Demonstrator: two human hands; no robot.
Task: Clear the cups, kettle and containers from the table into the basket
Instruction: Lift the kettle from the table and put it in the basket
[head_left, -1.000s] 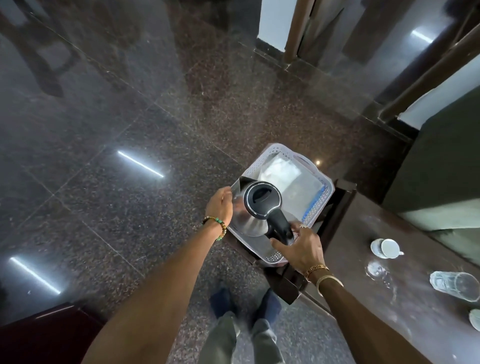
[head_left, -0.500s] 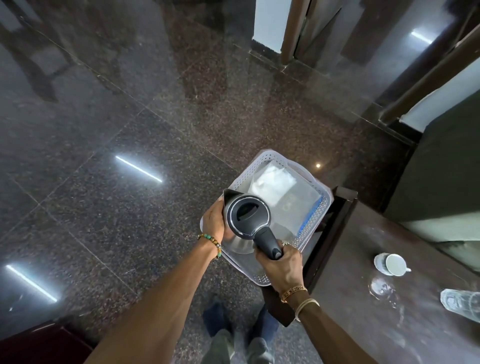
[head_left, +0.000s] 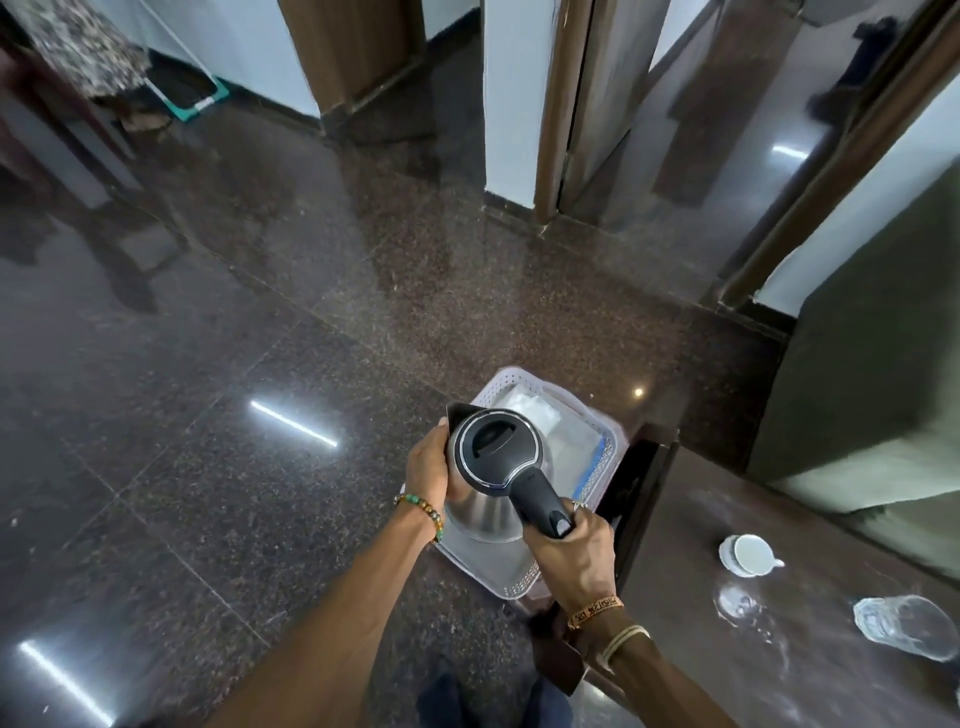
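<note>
A steel kettle (head_left: 480, 506) with a black lid and handle hangs over the near half of the pale plastic basket (head_left: 519, 584), which stands on the floor beside the table. My right hand (head_left: 569, 551) grips the black handle. My left hand (head_left: 428, 470) presses flat against the kettle's left side. A clear container with a blue edge (head_left: 566, 439) lies in the basket's far half. On the brown table (head_left: 727, 660) to the right rest a white cup (head_left: 750, 555) on its side and a clear glass (head_left: 904, 627).
Dark polished granite floor (head_left: 234, 467) spreads to the left and ahead. Wooden door frames (head_left: 550, 114) and white walls stand beyond. A dark chair (head_left: 872, 374) backs the table at right. My feet show at the bottom edge.
The kettle has stayed over the basket's near end between both hands. My head has lifted, so more of the room ahead shows.
</note>
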